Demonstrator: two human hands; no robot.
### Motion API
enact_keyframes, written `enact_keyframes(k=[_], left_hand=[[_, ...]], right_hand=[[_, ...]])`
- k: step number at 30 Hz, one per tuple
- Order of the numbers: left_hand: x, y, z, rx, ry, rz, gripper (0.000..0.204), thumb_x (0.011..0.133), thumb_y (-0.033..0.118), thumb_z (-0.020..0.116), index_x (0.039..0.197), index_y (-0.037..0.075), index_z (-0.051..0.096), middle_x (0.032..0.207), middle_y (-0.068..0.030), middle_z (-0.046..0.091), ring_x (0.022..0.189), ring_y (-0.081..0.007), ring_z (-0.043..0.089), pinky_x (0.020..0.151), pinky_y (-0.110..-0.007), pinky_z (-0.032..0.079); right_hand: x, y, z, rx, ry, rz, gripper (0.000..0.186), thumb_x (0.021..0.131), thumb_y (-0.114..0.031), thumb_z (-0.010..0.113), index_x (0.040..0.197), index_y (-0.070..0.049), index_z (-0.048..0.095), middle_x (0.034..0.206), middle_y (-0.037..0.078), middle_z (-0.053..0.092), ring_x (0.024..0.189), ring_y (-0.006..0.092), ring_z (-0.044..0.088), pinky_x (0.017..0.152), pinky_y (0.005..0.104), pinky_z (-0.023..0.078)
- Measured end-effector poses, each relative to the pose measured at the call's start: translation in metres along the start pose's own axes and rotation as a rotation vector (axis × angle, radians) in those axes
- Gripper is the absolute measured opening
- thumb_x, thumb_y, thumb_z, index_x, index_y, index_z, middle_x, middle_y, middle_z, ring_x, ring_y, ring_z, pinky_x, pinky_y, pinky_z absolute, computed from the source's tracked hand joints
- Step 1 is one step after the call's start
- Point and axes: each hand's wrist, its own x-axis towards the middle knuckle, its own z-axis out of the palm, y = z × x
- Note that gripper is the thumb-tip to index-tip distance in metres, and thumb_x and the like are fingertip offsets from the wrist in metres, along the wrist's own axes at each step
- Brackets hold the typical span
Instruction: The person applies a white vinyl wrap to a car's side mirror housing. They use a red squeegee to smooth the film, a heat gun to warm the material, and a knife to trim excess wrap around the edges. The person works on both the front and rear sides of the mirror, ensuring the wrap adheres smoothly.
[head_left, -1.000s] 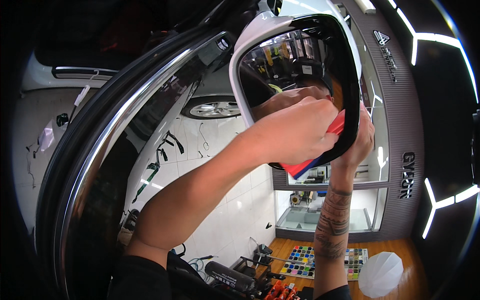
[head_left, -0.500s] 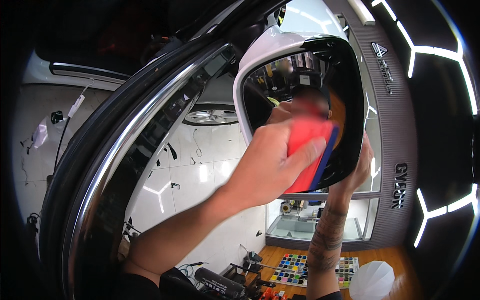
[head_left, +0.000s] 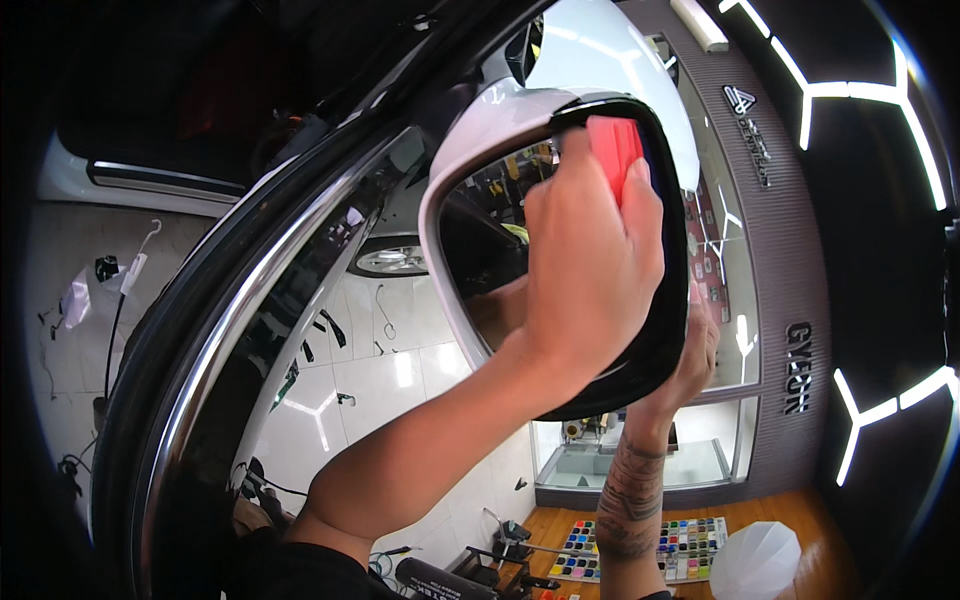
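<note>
L hand (head_left: 590, 265) is closed round a red flat tool (head_left: 614, 155), back of hand to cam, thumb along the tool's R side, other fingers bent and mostly hidden; gripped firm, no gap seen. Tool sits upper ctr of frame, in front of the mirror glass (head_left: 478, 235), nr its top edge. Can't tell for sure if it's touching the glass.

Tool's long axis runs approx up-down in frame, top end tipped slightly L, lower end going into the grip; a dk blue strip shows on its R edge. Top end pts at the upper part of the black rim (head_left: 650, 355).

R hand (head_left: 692, 350) is at the R side of the mirror, just outside the rim; fingers partly hidden behind it, so can't tell how far open or how tight.

Edges: rim is close to the tool above & R. White mirror housing (head_left: 615, 60) rises above, top ctr. Most open glass is L & lower L of L hand. Further L, a door frame w/ chrome trim (head_left: 225, 335) curves down thru the L half. Between frame & mirror: open tile floor (head_left: 430, 430) plus a car wheel (head_left: 392, 260). Lower R: colour swatch board (head_left: 695, 545).
</note>
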Motion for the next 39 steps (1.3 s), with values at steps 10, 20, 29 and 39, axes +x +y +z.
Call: enact_keyframes(k=[10, 20, 29, 39], left_hand=[[-0.002, 0.001, -0.015, -0.489, -0.139, -0.408, 0.023, 0.092, 0.008, 0.057, 0.110, -0.005, 0.059, 0.096, -0.0142, 0.067, 0.079, -0.0208, 0.067, 0.074, -0.034, 0.053], [0.081, 0.053, -0.068, 0.470, -0.466, 0.318, 0.005, 0.088, 0.008, 0.059, 0.089, 0.003, 0.058, 0.122, -0.0154, 0.059, 0.097, -0.0203, 0.063, 0.085, -0.031, 0.049], [0.110, 0.031, -0.053, 0.768, -0.803, 0.270, 0.040, 0.083, 0.025, 0.077, 0.115, 0.003, 0.067, 0.097, -0.0082, 0.069, 0.087, -0.0153, 0.061, 0.083, -0.030, 0.048], [0.113, 0.004, -0.057, 0.711, -0.893, -0.275, 0.055, 0.073, 0.052, 0.082, 0.100, 0.005, 0.071, 0.085, -0.0028, 0.069, 0.080, -0.0111, 0.063, 0.074, -0.027, 0.049]], right_hand=[[0.020, -0.001, 0.010, 0.833, -0.068, 0.373, 0.040, 0.104, -0.021, 0.040, 0.112, 0.008, 0.066, 0.078, 0.002, 0.053, 0.073, 0.0070, 0.046, 0.065, 0.0223, 0.037], [0.022, -0.013, 0.010, 0.856, 0.112, 0.298, 0.038, 0.103, -0.021, 0.043, 0.102, 0.008, 0.067, 0.073, 0.010, 0.054, 0.063, 0.0149, 0.048, 0.059, 0.0313, 0.039], [0.011, -0.062, -0.001, 0.464, 0.186, 0.277, 0.036, 0.087, -0.019, 0.068, 0.114, 0.002, 0.057, 0.098, 0.017, 0.061, 0.084, 0.0352, 0.064, 0.074, 0.0454, 0.051], [0.112, -0.064, 0.000, 0.197, -0.351, 0.241, 0.028, 0.086, -0.023, 0.065, 0.097, 0.002, 0.072, 0.090, 0.023, 0.070, 0.087, 0.0359, 0.071, 0.079, 0.0399, 0.056]])
